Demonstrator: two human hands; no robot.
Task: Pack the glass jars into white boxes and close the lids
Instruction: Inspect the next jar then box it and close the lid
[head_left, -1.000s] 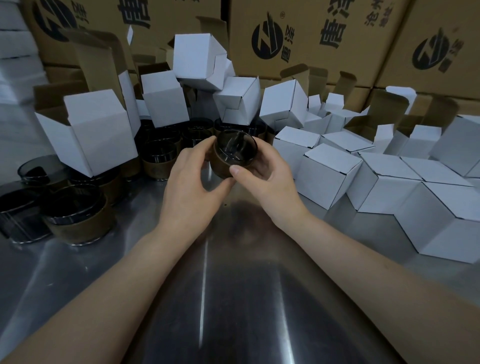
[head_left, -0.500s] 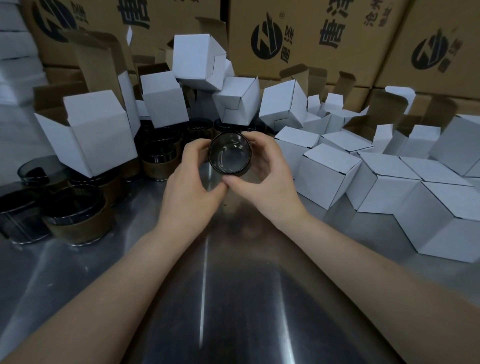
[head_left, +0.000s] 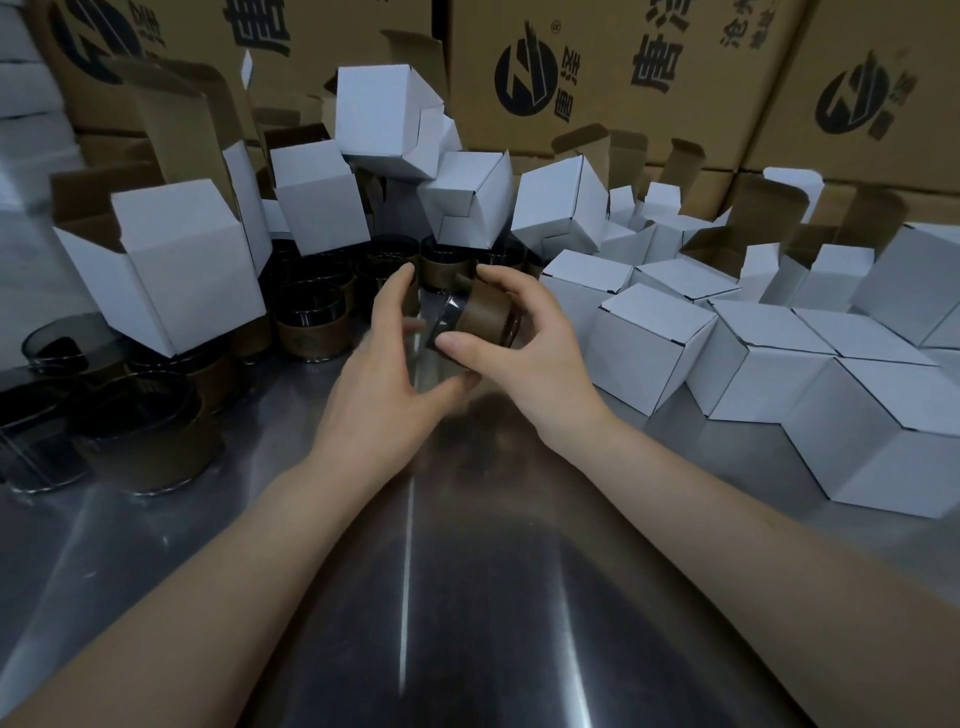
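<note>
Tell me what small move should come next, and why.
Probably the left hand should reach for the open white box at the left. The right hand grips the glass jar, tilted above the table, and no box is in hand yet.

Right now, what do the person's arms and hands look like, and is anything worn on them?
Both arms are bare up to the frame edge, with no sleeves in view. The left hand and right hand have no gloves, and no rings, watch or bracelet show on either wrist. The right thumb's nail looks short and unpainted. The left forearm and right forearm carry no visible markings.
</note>
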